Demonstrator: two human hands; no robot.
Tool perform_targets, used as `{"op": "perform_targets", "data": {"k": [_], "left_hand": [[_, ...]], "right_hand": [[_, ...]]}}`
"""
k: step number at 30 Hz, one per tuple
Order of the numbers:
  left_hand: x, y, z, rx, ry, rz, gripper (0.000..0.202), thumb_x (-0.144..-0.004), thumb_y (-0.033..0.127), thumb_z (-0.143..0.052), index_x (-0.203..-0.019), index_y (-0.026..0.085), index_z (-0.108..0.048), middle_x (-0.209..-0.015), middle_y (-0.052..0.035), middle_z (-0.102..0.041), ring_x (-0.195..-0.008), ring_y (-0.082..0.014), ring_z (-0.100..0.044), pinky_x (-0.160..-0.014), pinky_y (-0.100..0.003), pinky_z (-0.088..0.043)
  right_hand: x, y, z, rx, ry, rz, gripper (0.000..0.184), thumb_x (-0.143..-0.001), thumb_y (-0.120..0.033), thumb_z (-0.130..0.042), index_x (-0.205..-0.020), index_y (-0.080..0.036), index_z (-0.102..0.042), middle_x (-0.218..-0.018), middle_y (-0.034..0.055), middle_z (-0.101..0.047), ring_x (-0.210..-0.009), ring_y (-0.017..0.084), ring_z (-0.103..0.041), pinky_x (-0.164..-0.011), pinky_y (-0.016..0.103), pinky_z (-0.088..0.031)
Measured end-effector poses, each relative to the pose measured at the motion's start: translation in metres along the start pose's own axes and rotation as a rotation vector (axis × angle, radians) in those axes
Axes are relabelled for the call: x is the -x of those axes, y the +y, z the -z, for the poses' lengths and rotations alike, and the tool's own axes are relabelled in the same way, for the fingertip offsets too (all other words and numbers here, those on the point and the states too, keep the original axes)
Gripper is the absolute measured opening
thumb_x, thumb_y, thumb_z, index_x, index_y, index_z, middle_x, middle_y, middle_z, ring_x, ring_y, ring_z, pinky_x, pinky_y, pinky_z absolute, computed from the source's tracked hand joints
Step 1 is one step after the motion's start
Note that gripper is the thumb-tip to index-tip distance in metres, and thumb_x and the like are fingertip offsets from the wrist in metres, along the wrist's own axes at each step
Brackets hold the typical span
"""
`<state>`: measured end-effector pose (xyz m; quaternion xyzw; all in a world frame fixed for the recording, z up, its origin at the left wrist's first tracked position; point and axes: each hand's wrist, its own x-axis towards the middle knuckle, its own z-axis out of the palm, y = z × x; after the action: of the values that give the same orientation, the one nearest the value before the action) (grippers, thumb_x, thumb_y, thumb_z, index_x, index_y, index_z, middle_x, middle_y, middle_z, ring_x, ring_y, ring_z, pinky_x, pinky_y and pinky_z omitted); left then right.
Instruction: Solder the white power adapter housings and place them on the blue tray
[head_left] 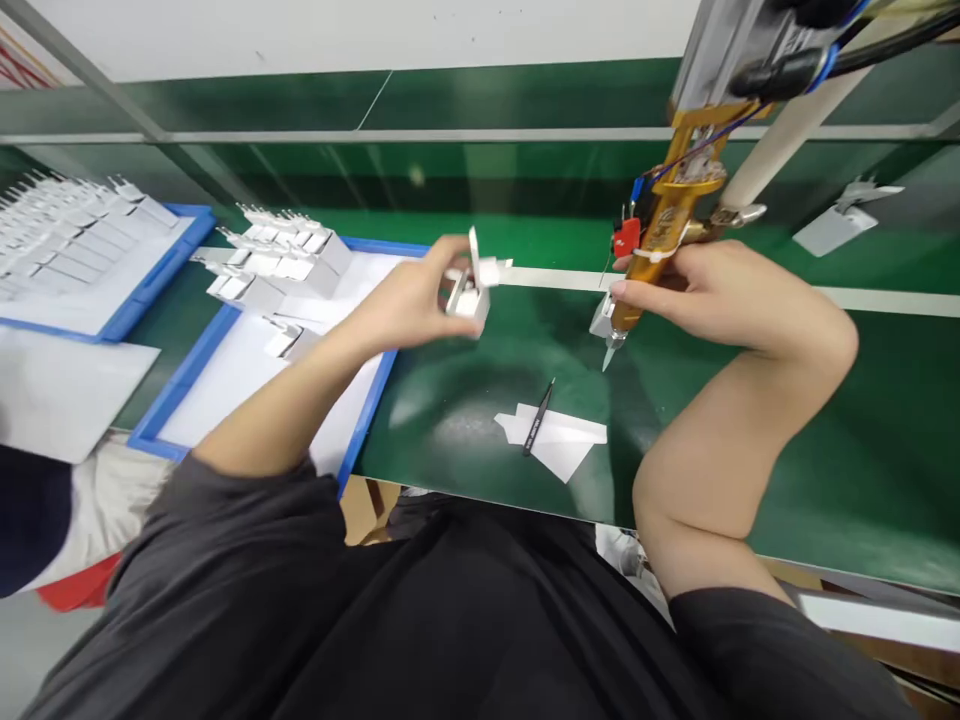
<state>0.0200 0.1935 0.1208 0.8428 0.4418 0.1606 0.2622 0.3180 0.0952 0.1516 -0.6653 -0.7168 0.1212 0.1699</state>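
Observation:
My left hand (pixel 424 300) pinches a small white box (pixel 469 300) with its flap standing up, raised above the green bench. My right hand (pixel 697 285) is closed around the lower barrel of a gold-coloured glue dispenser (pixel 660 235), its thumb across the front. The translucent nozzle (pixel 609 352) points down at the bench, apart from the left hand's box. Another white piece (pixel 601 316) shows behind the nozzle, near my right thumb; whether the fingers touch it I cannot tell. Below, a black pen-like tool (pixel 538 420) lies on a piece of white paper (pixel 566 455).
A blue-rimmed tray (pixel 375 400) at left holds several white boxes (pixel 289 255). Beyond it is a second blue tray (pixel 127 315) packed with similar boxes. One white part (pixel 836 228) lies at the far right. Cables and a pole (pixel 787 140) rise behind the dispenser.

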Motion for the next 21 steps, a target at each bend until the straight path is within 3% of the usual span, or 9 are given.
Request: {"op": "perform_targets", "data": {"k": [2, 4, 7, 10, 12, 13, 16, 19, 21], "left_hand": [[0.069, -0.001, -0.001, -0.007, -0.076, 0.045, 0.083, -0.062, 0.036, -0.082, -0.135, 0.027, -0.044, -0.120, -0.0067, -0.065, -0.107, -0.0306, -0.066, -0.086, -0.039, -0.055], [0.124, -0.009, -0.016, -0.003, -0.145, 0.076, 0.083, -0.067, 0.038, -0.079, -0.139, 0.032, -0.039, -0.125, -0.0066, -0.065, -0.107, -0.0288, -0.067, -0.085, -0.037, -0.056], [0.171, -0.023, -0.051, -0.001, -0.097, 0.073, 0.081, -0.079, 0.035, -0.070, -0.147, 0.030, -0.026, -0.135, -0.0106, -0.059, -0.113, -0.0259, -0.065, -0.088, -0.036, -0.056], [0.186, -0.026, -0.082, -0.084, 0.106, -0.043, 0.073, -0.087, 0.029, -0.062, -0.149, 0.031, -0.023, -0.156, -0.0155, -0.030, -0.127, -0.0267, -0.054, -0.093, -0.040, -0.054], [0.187, -0.023, -0.095, -0.184, 0.191, -0.111, 0.060, -0.088, 0.027, -0.060, -0.143, 0.035, -0.037, -0.162, -0.0131, -0.015, -0.131, -0.0296, -0.050, -0.090, -0.041, -0.055], [0.187, -0.021, -0.100, -0.216, 0.216, -0.118, 0.054, -0.089, 0.026, -0.058, -0.140, 0.036, -0.043, -0.162, -0.0121, -0.013, -0.130, -0.0302, -0.051, -0.087, -0.040, -0.056], [0.184, -0.023, -0.108, -0.139, 0.324, -0.043, 0.048, -0.091, 0.026, -0.055, -0.139, 0.030, -0.046, -0.159, -0.0147, -0.020, -0.118, -0.0264, -0.059, -0.085, -0.038, -0.057], [0.184, -0.030, -0.116, 0.029, 0.412, 0.064, 0.047, -0.087, 0.031, -0.062, -0.131, 0.021, -0.051, -0.154, -0.0169, -0.032, -0.120, -0.0261, -0.058, -0.096, -0.040, -0.052], [0.183, -0.033, -0.121, 0.097, 0.410, 0.123, 0.043, -0.084, 0.034, -0.065, -0.123, 0.019, -0.056, -0.146, -0.0154, -0.043, -0.125, -0.0269, -0.054, -0.101, -0.040, -0.049]], "right_hand": [[-0.001, -0.013, 0.001, 0.057, -0.108, -0.019, 0.058, -0.085, -0.059, -0.052, -0.046, -0.017, -0.041, -0.043, 0.0006, -0.046, -0.042, 0.008, -0.038, -0.049, 0.030, -0.033], [-0.002, -0.025, 0.000, 0.067, -0.136, -0.011, 0.057, -0.087, -0.058, -0.050, -0.047, -0.017, -0.040, -0.043, 0.0010, -0.045, -0.045, 0.009, -0.038, -0.053, 0.031, -0.034], [-0.008, -0.041, -0.010, -0.032, -0.105, 0.058, 0.048, -0.088, -0.051, -0.053, -0.053, -0.017, -0.046, -0.052, 0.0020, -0.053, -0.050, 0.010, -0.042, -0.058, 0.031, -0.036], [-0.018, -0.062, -0.037, -0.457, -0.082, 0.175, 0.027, -0.090, -0.043, -0.050, -0.084, -0.018, -0.058, -0.084, 0.0045, -0.067, -0.073, 0.015, -0.061, -0.072, 0.032, -0.049], [-0.024, -0.082, -0.060, -0.865, 0.002, 0.169, 0.025, -0.090, -0.039, -0.049, -0.105, -0.020, -0.046, -0.096, 0.0041, -0.065, -0.081, 0.015, -0.066, -0.075, 0.033, -0.054], [-0.025, -0.093, -0.072, -0.959, 0.068, 0.150, 0.026, -0.090, -0.036, -0.046, -0.111, -0.022, -0.039, -0.098, 0.0029, -0.063, -0.078, 0.013, -0.065, -0.075, 0.031, -0.055], [-0.022, -0.124, -0.100, -1.024, 0.344, 0.110, 0.023, -0.091, -0.029, -0.041, -0.111, -0.026, -0.031, -0.107, 0.0019, -0.058, -0.067, 0.007, -0.056, -0.065, 0.025, -0.053], [-0.014, -0.144, -0.114, -0.975, 0.412, 0.138, 0.027, -0.091, -0.041, -0.046, -0.109, -0.028, -0.031, -0.116, 0.0018, -0.054, -0.060, 0.005, -0.048, -0.054, 0.022, -0.047], [-0.011, -0.153, -0.121, -0.925, 0.471, 0.165, 0.037, -0.089, -0.052, -0.047, -0.112, -0.029, -0.030, -0.114, 0.0020, -0.053, -0.061, 0.005, -0.050, -0.052, 0.021, -0.045]]}}
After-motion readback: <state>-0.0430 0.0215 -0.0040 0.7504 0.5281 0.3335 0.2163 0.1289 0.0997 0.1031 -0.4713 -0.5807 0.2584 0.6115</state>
